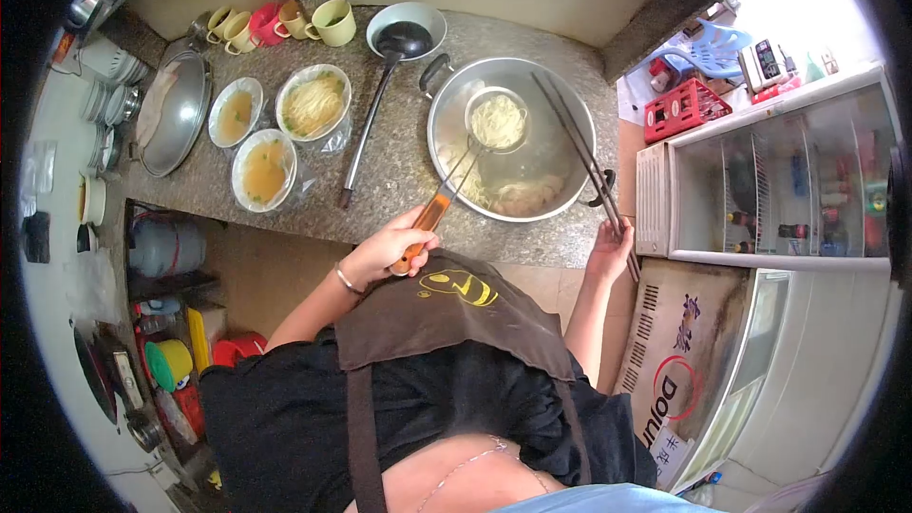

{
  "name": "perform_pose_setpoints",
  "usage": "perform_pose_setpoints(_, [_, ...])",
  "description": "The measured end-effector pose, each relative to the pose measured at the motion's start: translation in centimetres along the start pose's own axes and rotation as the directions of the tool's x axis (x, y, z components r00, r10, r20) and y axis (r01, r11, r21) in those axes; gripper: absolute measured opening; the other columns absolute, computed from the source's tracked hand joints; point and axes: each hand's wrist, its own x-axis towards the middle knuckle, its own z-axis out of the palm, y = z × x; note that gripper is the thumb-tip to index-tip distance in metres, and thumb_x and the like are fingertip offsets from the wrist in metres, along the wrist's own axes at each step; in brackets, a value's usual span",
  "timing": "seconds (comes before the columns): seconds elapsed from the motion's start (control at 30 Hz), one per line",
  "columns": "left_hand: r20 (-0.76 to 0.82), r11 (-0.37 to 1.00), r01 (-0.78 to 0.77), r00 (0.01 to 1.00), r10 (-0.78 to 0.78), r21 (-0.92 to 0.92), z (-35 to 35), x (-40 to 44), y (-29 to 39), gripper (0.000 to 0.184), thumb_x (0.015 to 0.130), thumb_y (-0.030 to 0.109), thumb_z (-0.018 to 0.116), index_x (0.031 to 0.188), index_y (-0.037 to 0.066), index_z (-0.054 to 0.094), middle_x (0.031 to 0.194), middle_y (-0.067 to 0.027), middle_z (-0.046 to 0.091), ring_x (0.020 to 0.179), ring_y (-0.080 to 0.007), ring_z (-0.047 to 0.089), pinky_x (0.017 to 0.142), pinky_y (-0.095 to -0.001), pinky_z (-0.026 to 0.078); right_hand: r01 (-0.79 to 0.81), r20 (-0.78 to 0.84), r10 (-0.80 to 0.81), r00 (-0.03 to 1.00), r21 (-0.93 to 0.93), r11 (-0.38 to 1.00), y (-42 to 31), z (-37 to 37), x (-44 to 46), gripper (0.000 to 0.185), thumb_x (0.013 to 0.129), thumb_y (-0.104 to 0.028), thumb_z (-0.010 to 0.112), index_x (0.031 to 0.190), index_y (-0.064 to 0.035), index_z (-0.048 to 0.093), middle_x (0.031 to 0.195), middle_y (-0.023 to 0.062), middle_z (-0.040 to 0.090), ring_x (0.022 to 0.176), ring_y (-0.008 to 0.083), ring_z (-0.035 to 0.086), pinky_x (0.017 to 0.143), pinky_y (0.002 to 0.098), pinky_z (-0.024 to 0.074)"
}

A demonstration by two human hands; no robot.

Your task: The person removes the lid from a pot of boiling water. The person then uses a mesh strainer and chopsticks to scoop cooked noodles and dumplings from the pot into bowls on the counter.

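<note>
My left hand (395, 245) is wrapped round the orange handle (432, 213) of a strainer. Pale noodles (498, 122) fill the strainer's basket, which is over the wide metal pot (439, 157). Long dark chopsticks (581, 147) are held in my right hand (611, 252), with their tips over the pot's right part. More noodles lie in the pot's liquid at the lower left. Left of the pot stand a bowl of noodles in broth (315, 103) and two bowls of broth, one upper left (235, 113) and one lower (264, 170).
A black ladle (370, 119) leans in a metal bowl (432, 19) behind the pot. Several cups, one green (332, 23), line the counter's back. A large lid (177, 119) is at the left. On the right are a glass-front fridge (781, 180) and a red crate (686, 110).
</note>
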Motion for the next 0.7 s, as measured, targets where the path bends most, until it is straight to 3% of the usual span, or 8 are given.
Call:
perform_pose_setpoints(0.1, [0.119,0.996,-0.062,0.991,0.054,0.063,-2.3,-3.6,0.2,0.043,0.090,0.013,0.047,0.131,0.011,0.031,0.074,-0.0015,0.046,0.044,-0.0050,0.042,0.035,-0.0205,0.036,0.023,-0.070,-0.020,0.997,0.040,0.999,-1.6,-1.1,-0.1,0.030,0.092,-0.028,0.051,0.107,-0.0031,0.055,0.094,0.0095,0.062,0.083,0.0187,0.060,0.079,0.0291,0.0516])
perform_pose_setpoints(0.2, [0.025,0.998,0.026,0.999,-0.027,0.056,-4.8,-2.2,-2.4,0.043,0.091,0.015,0.047,0.131,0.011,0.031,0.073,-0.0011,0.045,0.044,-0.0043,0.039,0.035,-0.0203,0.034,0.004,-0.085,0.000,0.996,0.049,0.999,-1.6,-1.3,0.0,0.030,0.091,-0.028,0.052,0.108,-0.0037,0.055,0.093,0.0092,0.062,0.084,0.0184,0.060,0.080,0.0291,0.0516])
perform_pose_setpoints(0.27, [0.008,1.000,0.000,1.000,0.000,0.000,-4.0,-0.6,-2.1,0.040,0.091,0.014,0.048,0.128,0.010,0.033,0.074,-0.0012,0.045,0.043,-0.0041,0.037,0.035,-0.0205,0.034,-0.021,-0.022,0.023,0.999,0.080,0.997,-0.7,-0.6,0.8,0.029,0.091,-0.028,0.052,0.108,-0.0044,0.055,0.094,0.0085,0.063,0.085,0.0183,0.061,0.079,0.0286,0.0519])
perform_pose_setpoints(0.33, [-0.012,0.997,-0.012,1.000,0.013,0.078,-2.8,-0.5,-1.1,0.046,0.092,0.013,0.044,0.135,0.016,0.028,0.073,0.0011,0.043,0.044,-0.0026,0.035,0.035,-0.0175,0.032,-0.015,-0.020,0.017,1.000,0.073,0.997,-1.2,0.8,1.0,0.028,0.091,-0.027,0.053,0.106,-0.0046,0.056,0.095,0.0084,0.063,0.084,0.0181,0.061,0.078,0.0281,0.0516])
perform_pose_setpoints(0.4, [0.058,0.999,-0.045,0.997,0.044,0.011,-3.6,-1.9,-1.6,0.045,0.093,0.014,0.044,0.135,0.016,0.028,0.074,0.0011,0.042,0.044,-0.0022,0.033,0.035,-0.0173,0.031,0.003,0.045,-0.007,0.999,0.091,0.996,-1.4,0.0,2.1,0.026,0.091,-0.025,0.053,0.104,-0.0033,0.057,0.094,0.0093,0.064,0.084,0.0185,0.061,0.080,0.0296,0.0520])
perform_pose_setpoints(0.47, [0.082,0.997,-0.020,0.996,0.026,-0.070,-4.5,-1.4,-2.4,0.040,0.093,0.014,0.045,0.131,0.014,0.031,0.073,0.0009,0.042,0.043,-0.0020,0.034,0.035,-0.0177,0.031,-0.022,0.074,0.015,0.997,0.093,0.995,-0.9,0.4,2.8,0.025,0.091,-0.023,0.053,0.102,-0.0022,0.058,0.093,0.0106,0.064,0.085,0.0198,0.061,0.080,0.0306,0.0521])
perform_pose_setpoints(0.6, [0.102,0.997,-0.079,0.991,0.081,-0.025,-3.1,-1.2,-1.2,0.031,0.093,0.015,0.046,0.121,0.009,0.036,0.072,0.0017,0.042,0.043,-0.0022,0.035,0.034,-0.0182,0.031,-0.091,0.162,0.070,0.984,0.126,0.988,0.1,5.3,2.6,0.024,0.091,-0.022,0.051,0.101,-0.0005,0.058,0.092,0.0126,0.063,0.084,0.0229,0.061,0.083,0.0319,0.0508])
perform_pose_setpoints(0.7, [0.100,0.995,-0.088,0.991,0.092,-0.043,-5.7,-5.3,-1.6,0.042,0.093,0.014,0.046,0.131,0.008,0.029,0.070,0.0021,0.042,0.040,-0.0013,0.034,0.032,-0.0171,0.029,-0.082,0.268,0.056,0.962,0.088,0.993,0.0,7.9,2.8,0.024,0.092,-0.022,0.050,0.100,-0.0009,0.058,0.092,0.0121,0.063,0.084,0.0225,0.060,0.083,0.0321,0.0504])
